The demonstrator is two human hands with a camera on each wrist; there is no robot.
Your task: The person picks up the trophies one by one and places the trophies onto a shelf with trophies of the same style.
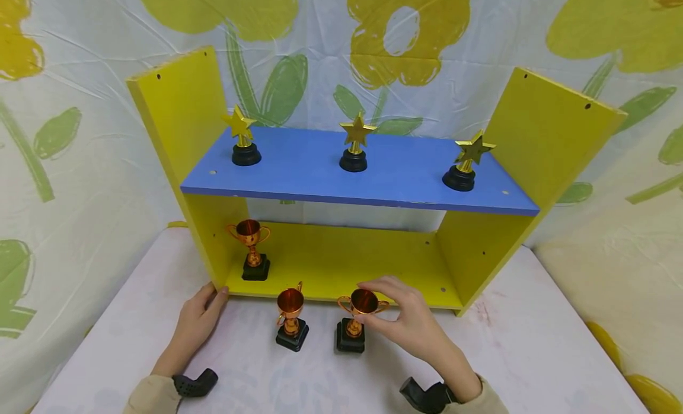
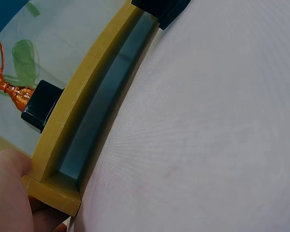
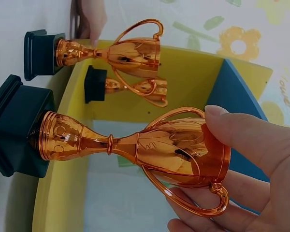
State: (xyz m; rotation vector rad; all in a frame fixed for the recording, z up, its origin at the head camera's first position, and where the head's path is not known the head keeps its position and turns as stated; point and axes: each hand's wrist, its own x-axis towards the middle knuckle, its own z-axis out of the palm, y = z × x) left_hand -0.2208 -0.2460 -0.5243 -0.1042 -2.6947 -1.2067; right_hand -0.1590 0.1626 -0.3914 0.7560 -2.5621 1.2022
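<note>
My right hand (image 1: 411,316) pinches the rim of a bronze trophy cup (image 3: 179,150) between thumb and fingers. This cup's black base stands at the table in front of the shelf unit. Just left of it, a second bronze trophy cup (image 1: 290,307) stands on the table, untouched. A third trophy cup (image 1: 251,236) is on the yellow lower shelf, at its left end. At the front left bottom corner of the shelf unit (image 2: 55,195), my left hand (image 1: 197,319) grips the board, thumb on one side and fingers on the other.
On the blue upper shelf (image 1: 299,182) stand three gold star trophies, at left (image 1: 245,144), middle (image 1: 354,144) and right (image 1: 464,165). Yellow side panels (image 1: 544,129) rise at both ends. A flower-printed cloth (image 1: 320,40) hangs behind. White cloth covers the table (image 1: 256,378).
</note>
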